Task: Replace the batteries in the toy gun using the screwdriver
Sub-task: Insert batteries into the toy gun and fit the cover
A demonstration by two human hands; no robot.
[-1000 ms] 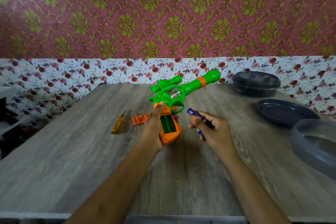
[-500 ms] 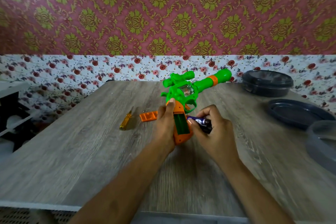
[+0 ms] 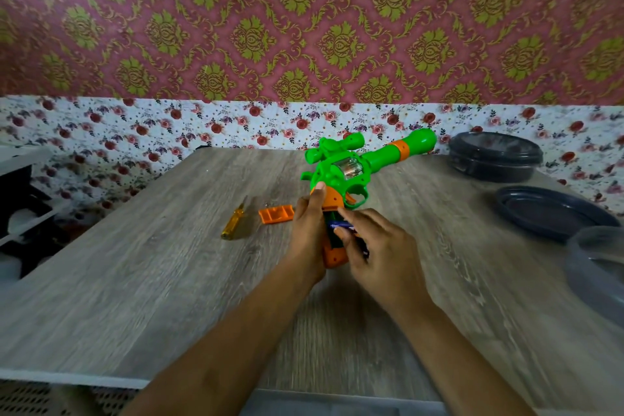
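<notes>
A green toy gun [image 3: 368,164] with an orange grip is held above the wooden table [image 3: 169,280], barrel pointing to the far right. My left hand [image 3: 309,230] grips the orange handle from the left, thumb up on it. The battery bay in the handle is uncovered. My right hand [image 3: 378,253] holds a dark blue battery [image 3: 341,224] and presses it against the bay's opening. The orange battery cover [image 3: 276,214] lies on the table left of the gun. Further left lies a yellow-handled screwdriver [image 3: 233,221].
Dark round containers sit along the right side: a lidded one [image 3: 494,157] at the back, a shallow dish [image 3: 550,213] nearer, and a grey bowl [image 3: 597,267] at the right edge. A patterned wall rises behind the table. A dark shelf [image 3: 20,206] stands to the left.
My right hand has carried the battery from beside the gun to the handle's open bay. The gun stays in my left hand. The camera view has shifted slightly.
</notes>
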